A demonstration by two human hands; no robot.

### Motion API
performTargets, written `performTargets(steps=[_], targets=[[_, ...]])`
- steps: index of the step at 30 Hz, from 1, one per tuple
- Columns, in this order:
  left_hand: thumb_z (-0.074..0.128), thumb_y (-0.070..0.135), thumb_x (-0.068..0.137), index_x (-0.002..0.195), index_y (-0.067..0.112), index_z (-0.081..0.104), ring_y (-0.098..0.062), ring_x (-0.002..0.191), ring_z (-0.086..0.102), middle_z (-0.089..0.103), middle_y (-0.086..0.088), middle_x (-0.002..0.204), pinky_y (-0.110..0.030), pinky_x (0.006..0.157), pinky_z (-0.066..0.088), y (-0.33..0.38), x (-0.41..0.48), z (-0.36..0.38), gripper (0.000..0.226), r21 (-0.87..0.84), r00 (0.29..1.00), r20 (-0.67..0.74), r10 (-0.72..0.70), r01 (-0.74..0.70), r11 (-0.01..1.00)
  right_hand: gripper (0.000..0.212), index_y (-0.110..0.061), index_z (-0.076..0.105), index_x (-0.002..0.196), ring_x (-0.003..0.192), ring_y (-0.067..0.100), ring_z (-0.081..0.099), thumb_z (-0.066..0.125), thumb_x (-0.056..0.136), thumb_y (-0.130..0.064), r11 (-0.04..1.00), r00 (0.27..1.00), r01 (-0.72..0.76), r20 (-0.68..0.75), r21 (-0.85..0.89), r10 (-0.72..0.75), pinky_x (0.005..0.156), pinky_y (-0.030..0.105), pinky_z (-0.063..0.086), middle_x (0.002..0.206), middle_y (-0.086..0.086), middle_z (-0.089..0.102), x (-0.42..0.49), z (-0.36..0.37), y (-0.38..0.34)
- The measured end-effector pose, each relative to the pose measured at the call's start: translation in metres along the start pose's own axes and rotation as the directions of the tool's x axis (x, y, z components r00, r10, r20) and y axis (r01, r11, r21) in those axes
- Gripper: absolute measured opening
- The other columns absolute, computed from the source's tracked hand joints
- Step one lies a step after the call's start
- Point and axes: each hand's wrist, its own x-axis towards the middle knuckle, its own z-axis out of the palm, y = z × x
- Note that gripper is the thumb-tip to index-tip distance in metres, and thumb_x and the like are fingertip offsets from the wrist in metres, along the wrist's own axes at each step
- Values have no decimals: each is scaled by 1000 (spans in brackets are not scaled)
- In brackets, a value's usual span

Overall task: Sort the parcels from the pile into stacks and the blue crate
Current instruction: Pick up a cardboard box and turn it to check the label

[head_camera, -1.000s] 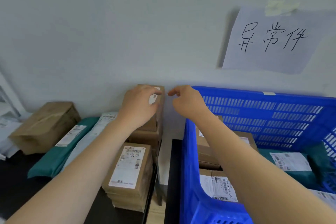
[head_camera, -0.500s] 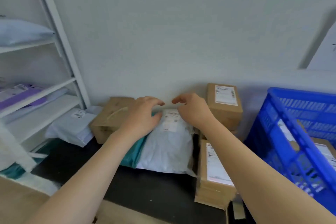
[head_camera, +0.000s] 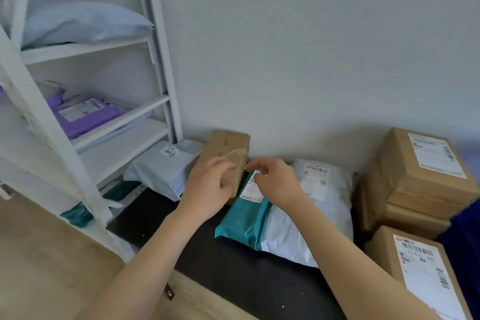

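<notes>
Where both hands work over the pile, take the teal mailer [head_camera: 244, 218] as the reference point. It lies flat on the black surface [head_camera: 207, 254], with its white label at the far end.

1. Left hand [head_camera: 207, 189]: positioned just left of the teal mailer, over the near end of the brown paper parcel [head_camera: 228, 148]. The fingers are curled. The view is blurred at this point, so it cannot be determined whether they grip the parcel or only hover over it.
2. Right hand [head_camera: 275, 182]: positioned over the far end of the teal mailer, beside its label. Thumb and forefinger are drawn close together and the remaining fingers are loosely curled. Contact with the mailer cannot be confirmed.
3. Brown paper parcel: touching the teal mailer's far left side, running back to the wall.
4. White mailer [head_camera: 319, 205]: immediately right of the teal mailer, partly overlapping it, label facing up.
5. Pale grey mailer [head_camera: 166, 166]: left of the teal mailer, beyond the brown paper parcel.
6. Cardboard box stack [head_camera: 426, 171]: well right of the teal mailer, past the white mailer, with a labelled box on top. A separate labelled box [head_camera: 420, 265] sits nearer the camera on the same side.
7. Blue crate [head_camera: 467, 236]: far right of the teal mailer; only a dark blue edge is visible at the frame border.
8. White shelf unit [head_camera: 155, 60]: far left of the teal mailer, holding a purple mailer [head_camera: 85, 114] and, one shelf higher, a pale blue mailer [head_camera: 78, 21].
</notes>
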Motion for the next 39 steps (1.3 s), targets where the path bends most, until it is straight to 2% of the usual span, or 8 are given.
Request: performTargets(steps=[3,7,12,18,23,30,34,39], targets=[[60,19,91,131,25,56,-14,127,43,47,7,138,-30,109,32,-28,13,-3,41,24,1000,-12,-13,14,1000,41,-20,66,119,101,19,64,45,89,-1,999,999,-20,30,25,19,79,22,47,123,0,65,26,25,1],[58,21,93,137,26,48,-12,130,39,41,6,143,-26,108,28,-55,37,-3,45,69,999,14,-36,35,997,39,-20,65,118,109,13,58,45,90,-2,998,997,-33,67,50,29,81,13,39,126,-2,63,59,43,2],[59,22,93,144,26,37,-12,135,32,33,5,148,-26,109,28,-82,69,11,55,-21,989,59,-135,137,990,41,-20,61,123,72,3,52,43,91,-2,995,992,-91,89,38,87,55,5,39,121,0,62,94,56,16],[62,25,91,149,26,26,-16,138,31,28,0,151,-30,111,28,-111,97,26,68,-128,959,161,-231,253,959,49,-19,45,141,100,14,57,45,93,-5,972,968,-228,116,54,220,76,17,38,142,1,50,119,73,32],[64,28,89,150,21,22,-19,135,36,31,-4,149,-36,111,34,-135,128,34,74,-203,914,262,-309,365,909,46,-11,41,143,113,21,54,44,97,-10,912,907,-404,160,75,389,84,25,41,131,5,55,139,91,44],[62,25,92,145,12,31,-22,126,47,46,4,134,-28,97,39,-159,160,50,63,-309,807,435,-399,551,776,46,2,37,142,134,30,41,40,101,-18,791,812,-581,199,190,549,107,38,34,147,16,43,156,109,52],[63,32,90,140,16,39,-22,121,52,54,-3,135,-38,102,42,-175,171,62,58,-328,767,478,-429,609,722,56,-11,24,152,139,23,35,43,101,-28,743,799,-601,242,294,551,112,34,30,154,5,33,164,112,56],[65,27,90,137,15,46,-20,114,57,60,-1,126,-35,96,45,-180,178,66,52,-391,752,510,-418,635,666,43,-16,41,143,109,12,53,44,101,-27,675,796,-605,326,422,510,87,21,46,132,-1,55,168,122,52]])
